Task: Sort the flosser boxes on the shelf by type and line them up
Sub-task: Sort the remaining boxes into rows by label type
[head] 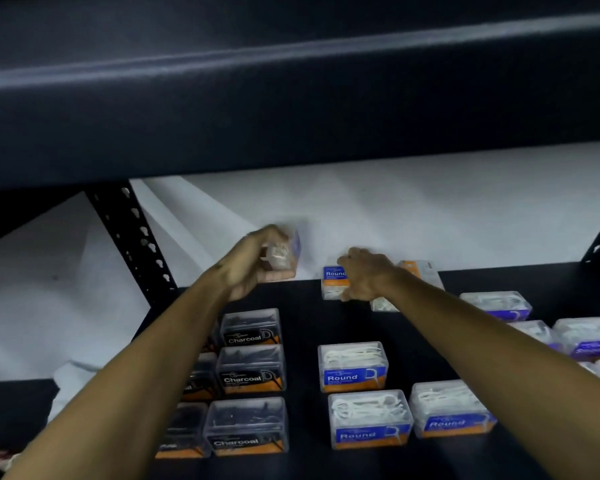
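left hand (253,268) gripping blurred clear box (283,254) — lifted, tilted | right hand (366,277) clasping upright Round box (333,282) at far shelf (305,327) edge — bare strip lying between columns

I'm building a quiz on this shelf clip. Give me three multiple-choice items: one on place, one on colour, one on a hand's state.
1. Where are the Charcoal boxes relative to the Round boxes?
A left
B right
C stacked on top

2. What colour is the Round label band?
A green
B blue
C red

3. What is the left hand doing?
A resting flat
B pointing
C holding a box off the shelf

Answers: 1 A, the Charcoal column sits leftward; 2 B, "Round" is on blue; 3 C, fingers wrap a raised clear box.
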Demonstrator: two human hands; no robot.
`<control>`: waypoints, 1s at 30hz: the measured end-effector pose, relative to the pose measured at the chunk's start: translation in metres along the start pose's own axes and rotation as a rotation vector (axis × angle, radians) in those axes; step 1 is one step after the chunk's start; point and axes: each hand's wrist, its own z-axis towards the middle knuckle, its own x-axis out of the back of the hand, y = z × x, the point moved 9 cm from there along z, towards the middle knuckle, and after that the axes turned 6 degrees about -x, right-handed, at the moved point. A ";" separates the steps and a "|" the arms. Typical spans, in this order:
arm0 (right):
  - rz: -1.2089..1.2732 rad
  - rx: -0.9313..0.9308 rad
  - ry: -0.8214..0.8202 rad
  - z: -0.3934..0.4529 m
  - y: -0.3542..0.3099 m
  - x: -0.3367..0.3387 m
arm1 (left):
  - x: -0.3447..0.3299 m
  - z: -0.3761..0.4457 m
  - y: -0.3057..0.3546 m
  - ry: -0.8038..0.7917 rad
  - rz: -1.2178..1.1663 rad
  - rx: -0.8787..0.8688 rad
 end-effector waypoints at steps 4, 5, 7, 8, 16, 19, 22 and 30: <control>0.033 -0.024 0.012 0.000 -0.001 0.002 | -0.005 -0.014 0.004 -0.046 -0.437 0.003; 0.042 -0.031 0.010 0.000 0.000 0.002 | -0.005 -0.016 0.002 -0.054 -0.505 0.007; 0.062 -0.038 0.018 -0.002 -0.001 0.002 | -0.006 -0.019 -0.001 -0.070 -0.602 0.008; 0.072 -0.037 0.030 -0.003 -0.001 0.003 | -0.006 -0.021 -0.002 -0.072 -0.635 0.003; 0.226 0.022 0.177 -0.032 0.009 0.039 | -0.006 -0.030 -0.002 0.073 -0.407 -0.031; 0.332 0.026 0.196 -0.046 0.022 0.047 | -0.005 -0.032 -0.004 0.152 -0.142 -0.004; 0.466 0.001 0.155 -0.057 0.037 0.045 | -0.006 -0.036 0.002 0.214 0.149 -0.035; 0.570 -0.070 0.112 -0.098 0.073 0.043 | -0.024 -0.045 0.021 0.220 0.547 -0.193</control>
